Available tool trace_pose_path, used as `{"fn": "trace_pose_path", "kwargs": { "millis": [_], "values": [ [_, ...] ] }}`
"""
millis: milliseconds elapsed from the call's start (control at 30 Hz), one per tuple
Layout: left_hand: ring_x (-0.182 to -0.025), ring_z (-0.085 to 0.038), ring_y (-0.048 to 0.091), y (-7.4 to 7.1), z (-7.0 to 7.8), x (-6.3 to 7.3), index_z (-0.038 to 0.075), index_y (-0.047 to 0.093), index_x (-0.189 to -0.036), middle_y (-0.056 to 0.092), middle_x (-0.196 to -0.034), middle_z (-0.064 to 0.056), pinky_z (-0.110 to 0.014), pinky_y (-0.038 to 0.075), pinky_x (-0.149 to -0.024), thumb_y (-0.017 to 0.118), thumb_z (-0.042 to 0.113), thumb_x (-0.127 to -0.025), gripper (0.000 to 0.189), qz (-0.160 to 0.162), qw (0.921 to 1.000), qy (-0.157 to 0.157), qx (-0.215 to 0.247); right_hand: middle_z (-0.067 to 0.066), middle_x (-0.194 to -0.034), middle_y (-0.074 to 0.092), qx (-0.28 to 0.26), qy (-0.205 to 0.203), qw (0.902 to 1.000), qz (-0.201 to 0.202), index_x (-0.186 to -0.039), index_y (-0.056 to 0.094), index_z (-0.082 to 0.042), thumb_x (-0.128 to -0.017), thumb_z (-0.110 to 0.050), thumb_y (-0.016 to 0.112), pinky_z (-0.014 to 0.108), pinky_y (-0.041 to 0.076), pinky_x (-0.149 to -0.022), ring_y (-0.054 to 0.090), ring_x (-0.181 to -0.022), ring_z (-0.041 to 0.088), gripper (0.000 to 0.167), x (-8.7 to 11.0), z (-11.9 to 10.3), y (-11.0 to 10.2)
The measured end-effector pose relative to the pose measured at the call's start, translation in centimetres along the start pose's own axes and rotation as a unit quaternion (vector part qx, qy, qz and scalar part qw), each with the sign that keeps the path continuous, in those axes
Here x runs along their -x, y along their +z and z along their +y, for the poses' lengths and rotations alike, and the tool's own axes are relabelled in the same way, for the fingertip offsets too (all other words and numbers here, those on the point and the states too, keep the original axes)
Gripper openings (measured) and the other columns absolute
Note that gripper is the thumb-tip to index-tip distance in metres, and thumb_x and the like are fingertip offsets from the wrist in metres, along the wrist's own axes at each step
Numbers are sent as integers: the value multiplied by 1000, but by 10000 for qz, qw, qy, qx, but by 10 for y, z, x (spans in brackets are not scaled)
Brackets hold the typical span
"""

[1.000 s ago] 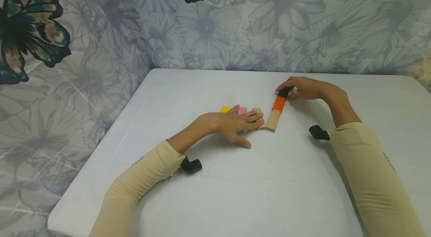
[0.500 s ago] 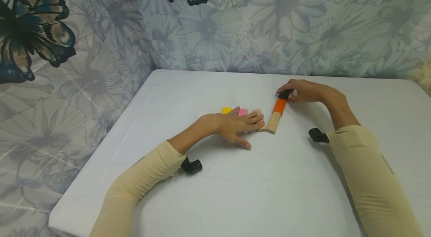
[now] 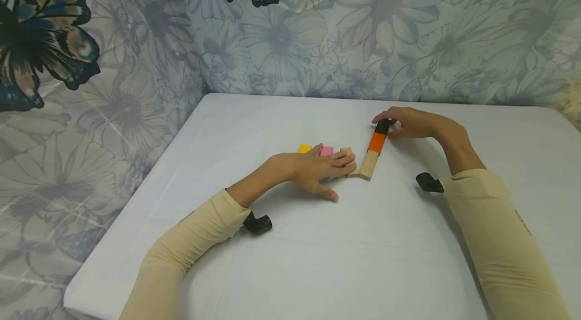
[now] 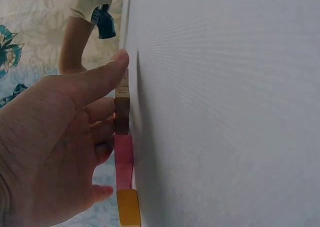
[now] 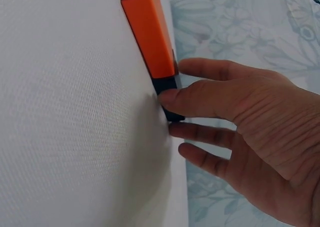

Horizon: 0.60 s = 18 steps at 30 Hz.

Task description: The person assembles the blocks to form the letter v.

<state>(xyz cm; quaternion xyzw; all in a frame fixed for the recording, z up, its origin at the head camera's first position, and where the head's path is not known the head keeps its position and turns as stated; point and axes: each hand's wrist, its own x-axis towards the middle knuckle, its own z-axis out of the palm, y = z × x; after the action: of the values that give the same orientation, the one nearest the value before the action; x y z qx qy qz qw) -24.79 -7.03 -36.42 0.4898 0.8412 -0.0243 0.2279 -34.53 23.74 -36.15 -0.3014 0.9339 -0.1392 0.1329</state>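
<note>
1. The black block (image 3: 383,126) is pinched by the right hand (image 3: 414,122) and lies just left of its palm.
2. The orange block (image 3: 376,143) and a long wooden block (image 3: 368,165) are set end to end with it. This slanted row is pointed back toward the person and slightly left.
3. The left hand (image 3: 320,167) is spread out; another wooden piece (image 3: 347,150), the pink block (image 3: 327,150) and the yellow block (image 3: 305,148) are partly hidden.
4. Smooth paint, plain wood and a white table (image 3: 345,259) are seen.
</note>
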Motion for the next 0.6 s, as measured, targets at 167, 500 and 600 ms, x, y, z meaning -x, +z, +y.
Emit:
{"fn": "trace_pose_path", "kwargs": {
  "millis": [167,500,600],
  "values": [
    [-166,-18,-10,1,0,0,22,5,-170,-9,-179,0,-64,-5,-131,52,62,-103,90,-3,10000,-2,30,26,-136,63,-12,-35,10000,-15,-142,61,-4,-91,8,69,65,49,-107,60,-121,41,53,0,-1,1],
    [-166,-19,-10,1,-1,0,22,5,-170,-9,-179,-1,-65,-5,-131,52,62,-103,91,22,10000,40,6,27,-141,60,-55,79,9999,-54,-146,58,-6,-92,6,69,67,48,-108,58,-127,44,56,1,0,1],
    [-166,-18,-10,0,0,0,22,5,-169,-10,-179,-1,-65,-6,-131,52,62,-103,90,17,10000,24,0,27,-142,60,-61,92,9999,-57,-146,58,-5,-92,6,68,67,48,-108,58,-127,44,56,2,-1,-2]
  ]
}}
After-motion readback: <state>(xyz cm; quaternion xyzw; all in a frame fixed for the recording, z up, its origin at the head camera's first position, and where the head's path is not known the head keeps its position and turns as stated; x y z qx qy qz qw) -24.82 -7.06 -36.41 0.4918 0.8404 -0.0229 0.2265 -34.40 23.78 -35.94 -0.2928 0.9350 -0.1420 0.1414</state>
